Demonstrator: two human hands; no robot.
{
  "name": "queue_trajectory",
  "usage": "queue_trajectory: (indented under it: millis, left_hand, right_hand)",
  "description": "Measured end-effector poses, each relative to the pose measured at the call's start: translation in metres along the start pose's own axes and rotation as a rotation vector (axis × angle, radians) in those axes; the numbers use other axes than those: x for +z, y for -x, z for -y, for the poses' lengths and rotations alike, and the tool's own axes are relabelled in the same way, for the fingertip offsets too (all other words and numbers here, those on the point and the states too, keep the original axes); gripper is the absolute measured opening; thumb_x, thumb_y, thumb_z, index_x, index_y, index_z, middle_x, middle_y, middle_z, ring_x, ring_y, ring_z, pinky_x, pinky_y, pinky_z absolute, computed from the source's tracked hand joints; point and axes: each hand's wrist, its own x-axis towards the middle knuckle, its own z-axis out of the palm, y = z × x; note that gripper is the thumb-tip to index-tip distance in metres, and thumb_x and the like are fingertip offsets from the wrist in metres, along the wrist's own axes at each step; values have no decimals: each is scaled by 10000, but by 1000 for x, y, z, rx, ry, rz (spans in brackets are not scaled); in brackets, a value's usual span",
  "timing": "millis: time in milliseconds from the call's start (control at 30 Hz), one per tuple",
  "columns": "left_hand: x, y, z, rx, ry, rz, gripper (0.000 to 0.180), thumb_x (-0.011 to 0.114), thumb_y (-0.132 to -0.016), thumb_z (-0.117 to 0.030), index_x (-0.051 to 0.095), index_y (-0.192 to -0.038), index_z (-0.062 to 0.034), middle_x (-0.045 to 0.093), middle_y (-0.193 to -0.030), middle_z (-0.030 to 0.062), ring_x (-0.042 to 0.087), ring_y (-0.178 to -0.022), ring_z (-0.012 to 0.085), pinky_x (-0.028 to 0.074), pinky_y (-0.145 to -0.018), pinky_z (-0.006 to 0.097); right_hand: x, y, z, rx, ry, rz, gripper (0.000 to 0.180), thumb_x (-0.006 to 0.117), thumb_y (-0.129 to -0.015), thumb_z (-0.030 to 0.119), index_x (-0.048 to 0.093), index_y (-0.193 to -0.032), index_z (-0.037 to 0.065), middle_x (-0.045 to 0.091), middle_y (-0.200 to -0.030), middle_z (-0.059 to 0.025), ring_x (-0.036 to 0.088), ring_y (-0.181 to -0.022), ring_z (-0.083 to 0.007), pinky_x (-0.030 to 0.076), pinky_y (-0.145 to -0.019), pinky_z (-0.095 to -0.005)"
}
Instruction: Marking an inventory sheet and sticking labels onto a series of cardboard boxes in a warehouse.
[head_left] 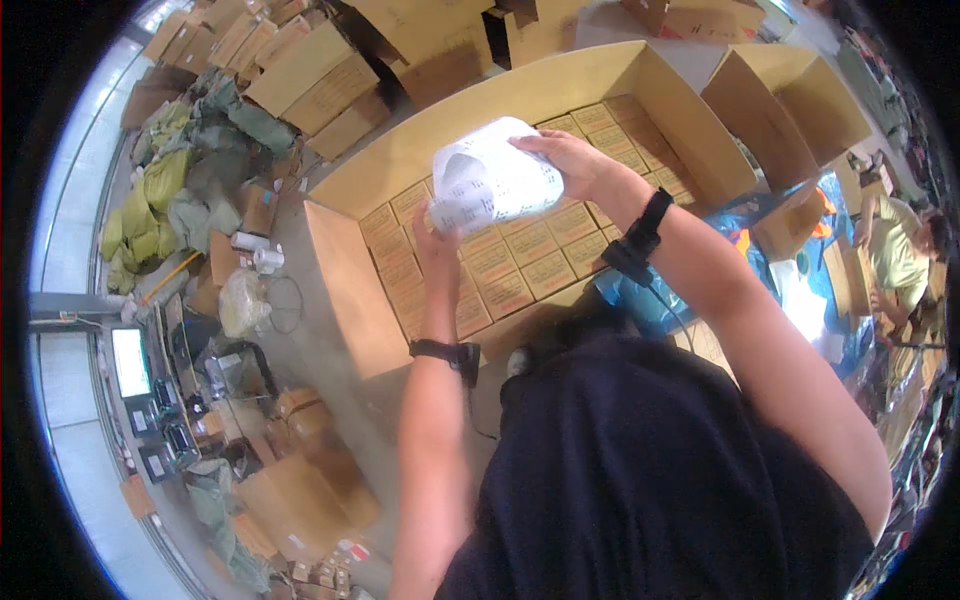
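Observation:
A curled strip of white printed labels [500, 178] is held up between my two hands, looped over on itself. My right hand [572, 160] pinches its right edge, with the thumb and fingers closed on it. My left hand [436, 240] grips the lower left end, its fingers partly hidden by the strip. Below both hands stands a large open carton [345, 285], filled with rows of small brown boxes [505, 293]. The labels hang above these boxes and hide some of them.
An open empty carton [765, 130] stands to the right, by blue plastic sheeting [655, 300]. Stacked cartons [310, 85] and yellow-green sacks [160, 190] lie at the far left. A screen [130, 362] is on the left. Another person [890, 245] sits at the right.

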Motion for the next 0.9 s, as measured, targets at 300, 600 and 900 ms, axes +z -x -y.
queue_trajectory:
  millis: [300, 600, 900]
  left_hand:
    - [-36, 16, 14, -129, 364, 2, 745, 550, -805, 8, 183, -1454, -19, 473, -1319, 225, 490, -1234, 282, 370, -1048, 406]
    - [-62, 18, -66, -157, 829, -112, 678, 547, -832, 32, 283, -1436, -128, 450, -1355, 145, 468, -1242, 289, 394, -1025, 458]
    - [-70, 23, -103, -32, 531, -183, 599, 519, -889, 24, 297, -1428, -115, 453, -1350, 141, 475, -1226, 262, 398, -1023, 433]
  right_hand:
    - [41, -14, 11, -28, 14, -2, 319, 528, -976, 201, 526, -1174, -49, 643, -1078, -140, 655, -970, -215, 561, -844, -357]
    - [22, -20, -40, -360, 598, -229, 663, 488, -973, 453, 272, -1438, 32, 467, -1363, -185, 480, -1258, -269, 390, -1033, -406]
    - [78, 3, -61, -594, 1071, 196, 812, 733, -814, 329, 305, -1436, 30, 566, -1249, -217, 527, -1200, -330, 440, -980, -406]
